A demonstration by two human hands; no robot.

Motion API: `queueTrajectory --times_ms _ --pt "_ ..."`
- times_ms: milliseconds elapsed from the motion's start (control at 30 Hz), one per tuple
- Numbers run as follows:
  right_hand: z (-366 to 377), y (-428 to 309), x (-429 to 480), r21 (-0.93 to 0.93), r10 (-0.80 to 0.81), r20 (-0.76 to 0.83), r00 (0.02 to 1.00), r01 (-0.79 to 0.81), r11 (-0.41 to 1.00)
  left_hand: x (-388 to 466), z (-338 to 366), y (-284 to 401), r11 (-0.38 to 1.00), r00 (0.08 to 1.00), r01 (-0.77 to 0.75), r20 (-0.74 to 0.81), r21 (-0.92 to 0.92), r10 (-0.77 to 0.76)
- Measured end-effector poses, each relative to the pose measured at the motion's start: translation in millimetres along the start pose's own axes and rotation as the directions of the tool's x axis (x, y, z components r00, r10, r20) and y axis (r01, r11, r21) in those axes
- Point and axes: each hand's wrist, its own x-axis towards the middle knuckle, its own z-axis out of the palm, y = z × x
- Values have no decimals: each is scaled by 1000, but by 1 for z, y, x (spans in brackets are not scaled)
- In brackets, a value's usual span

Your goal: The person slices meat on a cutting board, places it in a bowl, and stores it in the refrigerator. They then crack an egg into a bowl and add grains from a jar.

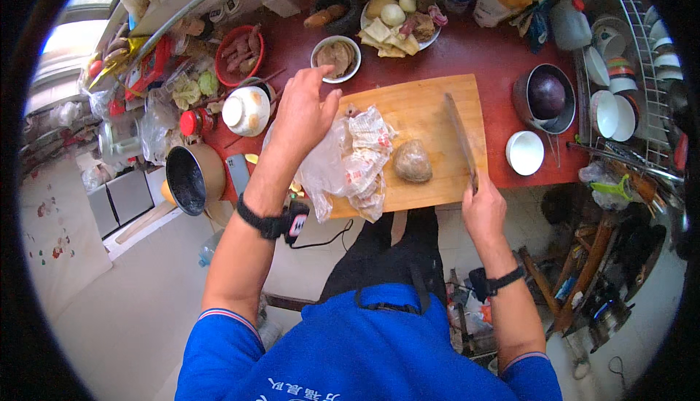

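A wooden cutting board [437, 111] lies at the red table's near edge. My right hand [484, 207] grips a knife [462, 136] by its handle over the board's right side, with the blade pointing away from me. A brownish rounded lump of food [413, 161] rests mid-board, and crumpled plastic bags [363, 155] with red print lie to its left. My left hand [311, 105] is raised with its fingers apart and nothing in them, just by a white bowl [356, 73] of round brown slices [338, 57].
Behind the board is a plate [432, 40] of eggs, tofu-like sheets and meat. A red basket [219, 67], an upturned bowl [246, 111], a pot [194, 179] and a phone [238, 174] are on the left. To the right are a pot [571, 100] with a purple vegetable, a white bowl [525, 153] and a dish rack [640, 29].
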Motion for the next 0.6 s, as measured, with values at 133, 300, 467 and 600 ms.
queueTrajectory --times_ms 133,300,467,600 --pt "10 8 9 -138 -115 35 993 119 983 -60 -26 61 973 974 93 221 -209 -46" --pt "29 6 20 -184 -34 70 997 47 982 -128 -17 87 900 874 314 461 -303 -149" --pt "26 -9 18 -178 -68 26 997 71 981 -167 1 80 879 874 404 391 -253 -289" --pt "27 -42 4 -55 -238 59 970 241 969 -164 41 85 959 962 261 110 -110 -249"
